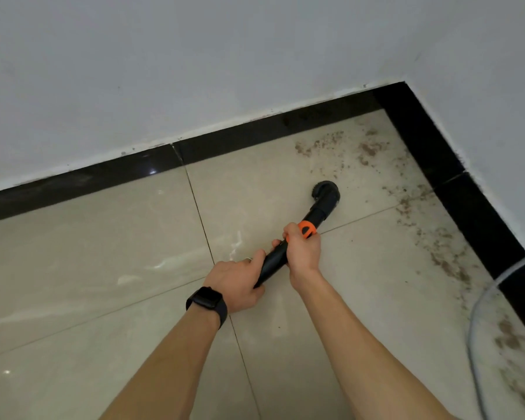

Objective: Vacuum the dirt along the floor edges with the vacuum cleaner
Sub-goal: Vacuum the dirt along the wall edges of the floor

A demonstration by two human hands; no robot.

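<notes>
Both my hands are on the vacuum wand [273,262]. My left hand [240,280] is curled round the near end of the black tube, with a watch [208,301] on that wrist. My right hand [303,250] is wrapped round it just ahead, fingers closed beside the orange collar [308,230].

The wand runs from my hands toward 1 o'clock. Its round brush nozzle [326,192] sits on the beige tile floor [103,268], near the corner but apart from it.

Brown dirt [367,150] lies scattered at 12 to 1 o'clock of the nozzle, near the black skirting [255,134]. A second band trails along the skirting at 3 to 5 o'clock. The white wall [194,71] rises above.

A pale hose [469,338], or a cord, I cannot tell which, loops in at the 4 o'clock edge.
</notes>
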